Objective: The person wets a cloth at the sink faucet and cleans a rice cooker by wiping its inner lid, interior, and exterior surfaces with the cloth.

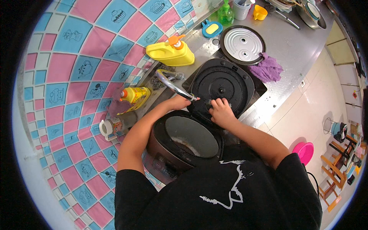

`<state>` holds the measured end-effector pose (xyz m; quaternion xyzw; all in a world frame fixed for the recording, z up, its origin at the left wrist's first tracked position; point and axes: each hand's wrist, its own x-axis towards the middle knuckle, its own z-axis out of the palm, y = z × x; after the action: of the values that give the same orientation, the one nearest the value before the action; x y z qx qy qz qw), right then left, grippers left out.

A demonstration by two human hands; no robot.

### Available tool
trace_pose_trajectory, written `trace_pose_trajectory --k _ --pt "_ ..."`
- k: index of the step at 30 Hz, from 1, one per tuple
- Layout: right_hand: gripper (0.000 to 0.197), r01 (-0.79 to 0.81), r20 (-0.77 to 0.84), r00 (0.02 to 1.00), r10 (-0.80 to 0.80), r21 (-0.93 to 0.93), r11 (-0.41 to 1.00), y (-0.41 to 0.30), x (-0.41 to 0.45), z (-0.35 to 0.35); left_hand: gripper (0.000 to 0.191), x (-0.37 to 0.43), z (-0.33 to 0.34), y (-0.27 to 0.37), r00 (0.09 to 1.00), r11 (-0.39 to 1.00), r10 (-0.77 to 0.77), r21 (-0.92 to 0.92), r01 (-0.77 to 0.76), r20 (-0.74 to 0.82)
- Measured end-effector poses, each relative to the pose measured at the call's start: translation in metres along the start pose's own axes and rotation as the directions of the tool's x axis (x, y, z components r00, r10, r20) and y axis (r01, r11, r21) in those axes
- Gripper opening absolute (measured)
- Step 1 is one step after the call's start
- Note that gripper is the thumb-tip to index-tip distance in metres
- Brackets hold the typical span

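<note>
A dark rice cooker (172,149) stands before me, its lid (221,76) swung back with the black inner face up. Its grey interior (189,132) shows pale, brownish marks. My left hand (179,102) is at the left edge of the lid, a fingertip over its inner face; the chrome faucet (175,86) hides part of it. On the lid's inner face near the hinge, my right hand (221,112) presses with curled fingers. Something small and pale shows beside those fingers, too unclear to name. Past the lid lies a round metal inner lid plate (243,41) with a dark rim.
A purple cloth (267,69) touches the lid plate. Yellow bottles (172,53) and a jug (110,129) line the tiled wall (83,69). A soap dish (212,28), green pump bottle (226,14) and yellow cup (260,13) stand farther back on the steel counter (287,43).
</note>
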<state>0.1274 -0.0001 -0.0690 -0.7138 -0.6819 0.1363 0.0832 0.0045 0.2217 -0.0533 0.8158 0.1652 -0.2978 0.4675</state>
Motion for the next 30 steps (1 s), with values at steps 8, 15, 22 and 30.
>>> trace_pose_trajectory --k 8,15,22,30 --pt "0.028 -0.014 -0.282 0.940 0.190 0.526 0.850 0.044 -0.020 -0.015 0.045 0.006 0.002 -0.017 0.998 0.998 -0.056 -0.029 0.057 0.029" --pt "0.038 0.120 -0.296 0.955 0.000 0.388 0.914 0.020 -0.016 -0.014 0.044 0.009 0.003 -0.026 1.000 1.000 0.018 -0.014 -0.018 -0.012" --pt "0.019 -0.090 -0.120 0.991 0.066 -0.210 0.974 -0.012 -0.003 0.004 0.043 0.008 0.000 -0.021 0.999 0.998 -0.039 -0.046 0.039 0.005" --pt "0.015 -0.321 -0.065 0.946 0.318 -0.025 0.947 -0.011 0.015 0.013 0.038 0.008 -0.001 -0.017 0.999 0.998 -0.025 -0.052 0.024 -0.025"
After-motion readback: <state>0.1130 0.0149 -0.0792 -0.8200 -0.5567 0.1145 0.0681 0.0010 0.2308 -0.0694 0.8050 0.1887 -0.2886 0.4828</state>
